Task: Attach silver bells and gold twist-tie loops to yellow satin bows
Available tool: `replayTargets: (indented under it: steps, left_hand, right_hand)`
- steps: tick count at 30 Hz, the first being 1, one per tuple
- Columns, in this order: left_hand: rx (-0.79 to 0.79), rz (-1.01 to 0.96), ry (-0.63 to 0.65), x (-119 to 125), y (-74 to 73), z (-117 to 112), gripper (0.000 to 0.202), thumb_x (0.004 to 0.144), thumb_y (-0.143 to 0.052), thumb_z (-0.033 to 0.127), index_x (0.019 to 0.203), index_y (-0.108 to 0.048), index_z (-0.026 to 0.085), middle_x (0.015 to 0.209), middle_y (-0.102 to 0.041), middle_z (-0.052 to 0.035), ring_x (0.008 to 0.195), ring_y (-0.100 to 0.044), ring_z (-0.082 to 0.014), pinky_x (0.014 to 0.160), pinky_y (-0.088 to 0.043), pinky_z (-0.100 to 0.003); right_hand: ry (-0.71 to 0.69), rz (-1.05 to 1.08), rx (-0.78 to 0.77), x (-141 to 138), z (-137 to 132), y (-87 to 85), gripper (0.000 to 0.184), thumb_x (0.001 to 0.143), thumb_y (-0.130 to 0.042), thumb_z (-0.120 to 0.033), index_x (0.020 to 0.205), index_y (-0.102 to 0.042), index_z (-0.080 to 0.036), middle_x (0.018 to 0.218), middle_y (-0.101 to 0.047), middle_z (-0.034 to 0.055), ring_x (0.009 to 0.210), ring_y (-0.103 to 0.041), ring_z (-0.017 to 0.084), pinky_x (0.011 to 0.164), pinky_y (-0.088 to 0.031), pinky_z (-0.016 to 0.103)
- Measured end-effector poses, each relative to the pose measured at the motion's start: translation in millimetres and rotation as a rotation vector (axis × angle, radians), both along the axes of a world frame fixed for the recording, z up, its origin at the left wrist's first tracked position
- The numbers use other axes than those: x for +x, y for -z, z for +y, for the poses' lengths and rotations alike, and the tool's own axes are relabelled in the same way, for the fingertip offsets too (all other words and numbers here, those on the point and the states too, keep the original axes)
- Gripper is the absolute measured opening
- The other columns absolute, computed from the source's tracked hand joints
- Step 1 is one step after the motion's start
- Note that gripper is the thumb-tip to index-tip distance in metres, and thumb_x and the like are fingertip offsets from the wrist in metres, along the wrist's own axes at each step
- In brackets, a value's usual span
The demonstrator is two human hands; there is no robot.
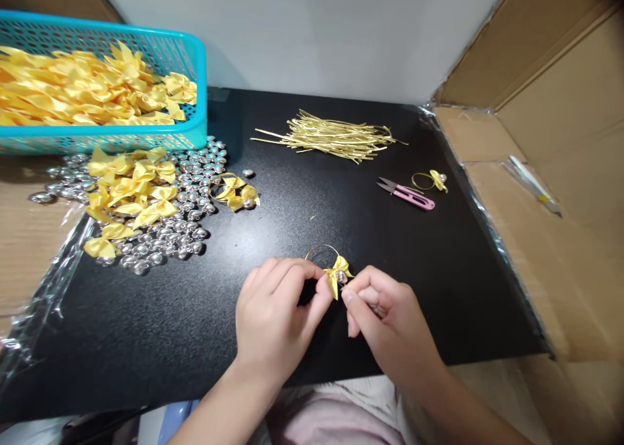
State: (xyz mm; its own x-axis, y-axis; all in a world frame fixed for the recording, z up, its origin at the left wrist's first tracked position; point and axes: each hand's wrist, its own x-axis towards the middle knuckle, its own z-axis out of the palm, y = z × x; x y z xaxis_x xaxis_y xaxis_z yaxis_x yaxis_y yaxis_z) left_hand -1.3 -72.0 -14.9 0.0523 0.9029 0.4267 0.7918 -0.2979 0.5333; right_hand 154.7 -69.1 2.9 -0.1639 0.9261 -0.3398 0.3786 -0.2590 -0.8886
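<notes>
Near the front middle of the black table, a yellow ribbon bow (336, 280) carries a small silver bell (342, 276) at its centre. A thin gold cord (322, 246) loops out behind the bow. My left hand (277, 305) pinches the bow's left side between thumb and forefinger. Just right of the bell, my right hand (387, 315) is closed, thumb against forefinger, on what looks like the thin end of the cord. Its tip is too small to make out fully.
A turquoise basket (202, 94) of yellow bows stands back left, with loose bows (141, 188) and silver bells (158, 243) before it. Gold cords (341, 138) lie at the back. Pink thread snips (412, 196) and a finished-looking bow loop (436, 180) lie right. Cardboard walls (550, 75) border the table.
</notes>
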Motion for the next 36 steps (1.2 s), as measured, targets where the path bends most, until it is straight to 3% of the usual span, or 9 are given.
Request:
replayTargets:
  steps: [14,36]
  left_hand:
    - [0.013,0.005,-0.003,1.2,2.4,0.9,0.010,0.086,-0.063,0.016,0.076,-0.062,0.019,0.073,-0.071,0.0012,0.068,-0.062,-0.0159,0.067,-0.041,-0.031]
    - [0.046,0.020,0.007,-0.3,1.8,1.1,0.010,0.085,-0.064,0.015,0.076,-0.062,0.018,0.072,-0.071,0.0006,0.067,-0.061,-0.0163,0.065,-0.040,-0.032]
  right_hand:
    - [0.019,0.074,-0.047,-3.8,-9.0,6.2,0.021,0.091,-0.049,-0.026,0.071,-0.049,-0.021,0.047,-0.054,-0.0062,0.041,-0.044,0.008,0.043,-0.032,0.019]
    - [0.021,0.060,-0.048,-6.2,-6.5,4.9,0.020,0.088,-0.050,-0.025,0.068,-0.047,-0.021,0.043,-0.053,-0.0069,0.038,-0.047,0.009,0.043,-0.033,0.020]
